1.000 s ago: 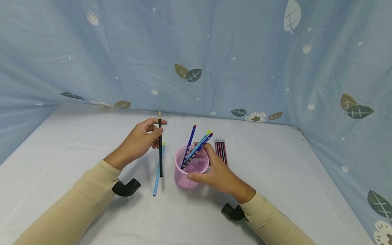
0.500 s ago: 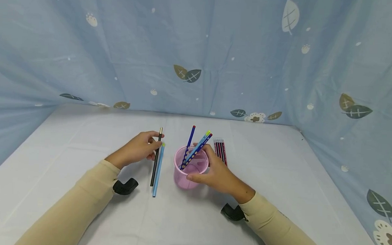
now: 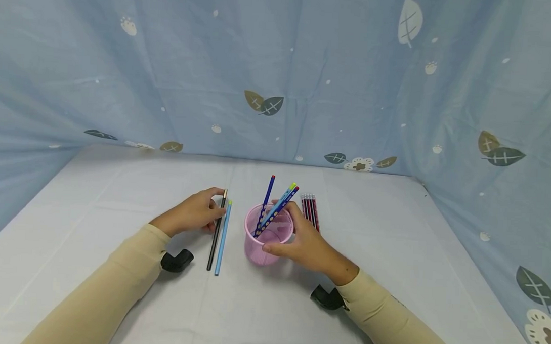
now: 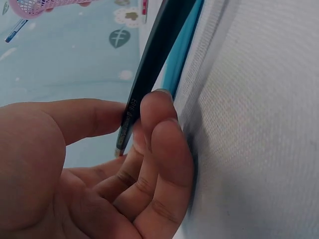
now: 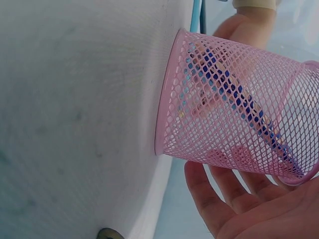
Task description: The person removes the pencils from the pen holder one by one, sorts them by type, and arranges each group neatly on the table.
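Observation:
Between thumb and fingers, my left hand (image 3: 192, 212) pinches a black pencil (image 3: 214, 243) near its gold-coloured end. The pencil slants low over the table beside a light blue pencil (image 3: 223, 241) with a yellow end; small lettering shows on its dark barrel (image 4: 157, 55) in the left wrist view. My right hand (image 3: 309, 246) grips a pink mesh pen holder (image 3: 260, 252), thumb at the near rim and fingers round the far right side. Two dark blue dotted pencils (image 3: 269, 189) and a light blue one with a yellow end (image 3: 285, 196) lean inside the upright holder.
A row of several dark-and-red striped pencils (image 3: 311, 211) lies just right of the holder, partly behind my right hand. White cloth covers the table (image 3: 382, 236). A blue leaf-printed curtain (image 3: 279, 66) borders the back and sides.
My left hand has lowered the black pencil towards the table and shifted it left, from above the light blue pencil to its left side. The right hand and pen holder stay put.

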Available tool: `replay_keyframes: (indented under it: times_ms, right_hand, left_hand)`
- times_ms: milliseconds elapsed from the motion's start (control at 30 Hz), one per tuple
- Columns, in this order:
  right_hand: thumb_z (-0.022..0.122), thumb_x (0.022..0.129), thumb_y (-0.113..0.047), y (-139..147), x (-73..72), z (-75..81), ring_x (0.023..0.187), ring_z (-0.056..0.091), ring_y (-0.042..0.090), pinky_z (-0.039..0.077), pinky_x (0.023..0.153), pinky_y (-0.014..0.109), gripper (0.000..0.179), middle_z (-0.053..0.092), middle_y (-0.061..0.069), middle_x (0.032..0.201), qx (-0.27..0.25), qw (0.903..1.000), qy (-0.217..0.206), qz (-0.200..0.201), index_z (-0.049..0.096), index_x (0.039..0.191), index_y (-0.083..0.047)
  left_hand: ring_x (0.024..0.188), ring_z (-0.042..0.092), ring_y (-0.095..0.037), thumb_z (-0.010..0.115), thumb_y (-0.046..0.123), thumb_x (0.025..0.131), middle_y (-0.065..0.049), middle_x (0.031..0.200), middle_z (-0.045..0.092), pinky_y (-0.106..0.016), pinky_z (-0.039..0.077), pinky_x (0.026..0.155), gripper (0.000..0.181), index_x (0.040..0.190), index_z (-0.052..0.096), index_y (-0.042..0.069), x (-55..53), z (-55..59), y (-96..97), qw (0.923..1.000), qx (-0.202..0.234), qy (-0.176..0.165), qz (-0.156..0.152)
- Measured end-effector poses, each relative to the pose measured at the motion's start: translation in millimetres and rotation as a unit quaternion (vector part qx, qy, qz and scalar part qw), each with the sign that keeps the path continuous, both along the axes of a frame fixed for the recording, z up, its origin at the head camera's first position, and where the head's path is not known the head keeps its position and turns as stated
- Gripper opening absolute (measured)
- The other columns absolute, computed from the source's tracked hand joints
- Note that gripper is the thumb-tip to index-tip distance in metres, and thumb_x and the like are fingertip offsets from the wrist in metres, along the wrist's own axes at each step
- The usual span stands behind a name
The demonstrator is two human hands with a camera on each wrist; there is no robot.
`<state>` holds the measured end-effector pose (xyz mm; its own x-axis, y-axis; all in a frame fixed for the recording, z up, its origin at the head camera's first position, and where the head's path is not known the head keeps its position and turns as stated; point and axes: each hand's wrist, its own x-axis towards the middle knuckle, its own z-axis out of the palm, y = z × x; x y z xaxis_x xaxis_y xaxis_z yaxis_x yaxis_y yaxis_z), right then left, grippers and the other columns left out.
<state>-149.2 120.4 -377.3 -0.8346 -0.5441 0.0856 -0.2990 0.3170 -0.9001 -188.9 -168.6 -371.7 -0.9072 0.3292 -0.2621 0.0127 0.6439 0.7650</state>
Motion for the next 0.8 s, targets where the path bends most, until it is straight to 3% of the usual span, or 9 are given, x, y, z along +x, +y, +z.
replay_keyframes:
  times_ms: [400, 800]
  right_hand:
    - [0.084, 0.080, -0.023, -1.6, -0.2, 0.5, 0.131, 0.052, 0.020, 0.045, 0.110, 0.048, 0.078, 0.050, 0.000, 0.143, 0.001, 1.0000, 0.009, -0.001, 0.037, 0.142, -0.017]
    - [0.084, 0.080, -0.024, -2.8, -0.9, 2.0, 0.133, 0.051, 0.020, 0.043, 0.112, 0.048, 0.079, 0.050, 0.001, 0.144, 0.004, 0.9999, 0.010, -0.006, 0.037, 0.143, -0.018]
  left_hand:
    - [0.055, 0.065, -0.016, 0.057, 0.015, 0.100, -0.015, 0.093, 0.066, -0.034, 0.059, 0.059, 0.067, 0.156, 0.022, 0.004, 0.2, -4.0, -1.0, 0.9995, 0.008, -0.028, 0.010]
    - [0.058, 0.066, -0.016, 0.059, 0.012, 0.099, -0.017, 0.098, 0.065, -0.035, 0.060, 0.058, 0.069, 0.156, 0.021, 0.006, -0.5, -3.0, 0.5, 0.9992, 0.021, -0.034, 0.012]
